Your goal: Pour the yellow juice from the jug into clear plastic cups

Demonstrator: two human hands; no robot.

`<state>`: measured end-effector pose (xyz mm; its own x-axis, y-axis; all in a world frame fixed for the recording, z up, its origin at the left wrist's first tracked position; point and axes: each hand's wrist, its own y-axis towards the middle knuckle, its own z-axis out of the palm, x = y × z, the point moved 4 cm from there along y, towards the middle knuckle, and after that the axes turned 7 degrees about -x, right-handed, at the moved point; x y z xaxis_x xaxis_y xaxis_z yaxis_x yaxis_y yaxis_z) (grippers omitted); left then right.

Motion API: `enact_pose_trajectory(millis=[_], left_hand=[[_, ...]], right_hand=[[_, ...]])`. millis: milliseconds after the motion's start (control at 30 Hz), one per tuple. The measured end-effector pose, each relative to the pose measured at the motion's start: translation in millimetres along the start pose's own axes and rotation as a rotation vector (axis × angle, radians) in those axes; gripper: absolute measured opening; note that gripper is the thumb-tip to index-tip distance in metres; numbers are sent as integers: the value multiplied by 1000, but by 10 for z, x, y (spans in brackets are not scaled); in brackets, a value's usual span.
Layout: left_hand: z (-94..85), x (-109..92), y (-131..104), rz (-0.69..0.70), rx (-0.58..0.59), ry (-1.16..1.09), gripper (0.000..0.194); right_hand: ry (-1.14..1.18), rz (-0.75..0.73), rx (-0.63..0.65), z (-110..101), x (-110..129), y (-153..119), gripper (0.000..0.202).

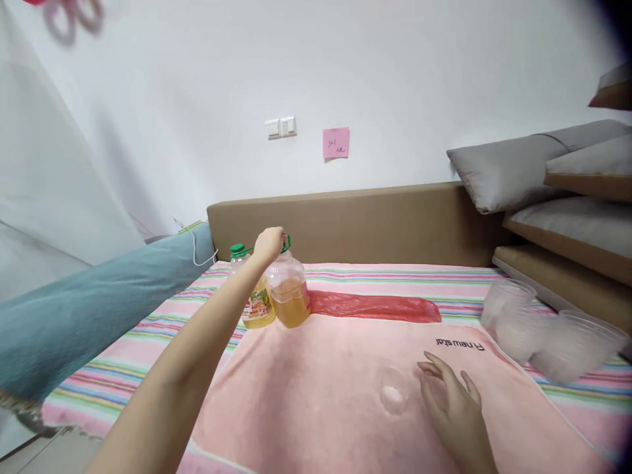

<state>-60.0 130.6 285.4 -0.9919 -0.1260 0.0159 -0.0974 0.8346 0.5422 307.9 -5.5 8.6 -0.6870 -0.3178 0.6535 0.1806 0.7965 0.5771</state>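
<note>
My left hand [269,244] reaches to the far left and is closed around the top of a clear oil jug [291,299], at its green handle. The jug is partly filled with yellow liquid. Close behind my forearm stands a second oil jug [257,308] with a green cap and a printed label. My right hand [451,405] hovers over the pink towel [326,388], fingers apart and holding nothing. Just left of its fingertips, a small clear plastic bowl [394,391] rests on the towel.
Several stacked clear plastic containers [567,345] lie at the right. A red plastic bag [370,306] stretches along the towel's far edge. Grey cushions [508,171] pile up at the back right, beside a brown headboard [365,227]. A teal bolster-like cover [108,299] borders the left.
</note>
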Motion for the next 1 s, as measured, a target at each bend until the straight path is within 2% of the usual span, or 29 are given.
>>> enact_pose_trajectory(millis=[167,333,467,600,733,867,1000], left_hand=[[-96,41,-48,3,-10,-40,28],[-333,-33,-151,51,-47,-62,26],[-557,-242,-370,134,-45,-83,27],[-657,-416,-643,217,10,-100,33],[-735,-467,-772,243,-2,-91,46],[-842,-521,-861,266,-34,-72,49],[-892,-620,-1128,320,-33,-69,52]], right_hand=[[-1,-1,-11,22,-53,-20,38],[10,17,-36,68,-119,-11,41],[26,39,-33,48,-91,5,44],[19,39,-35,8,-32,-4,44],[16,20,-39,-14,-26,-19,43],[19,3,-73,-11,-78,-14,45],[35,-25,-77,56,-119,-11,43]])
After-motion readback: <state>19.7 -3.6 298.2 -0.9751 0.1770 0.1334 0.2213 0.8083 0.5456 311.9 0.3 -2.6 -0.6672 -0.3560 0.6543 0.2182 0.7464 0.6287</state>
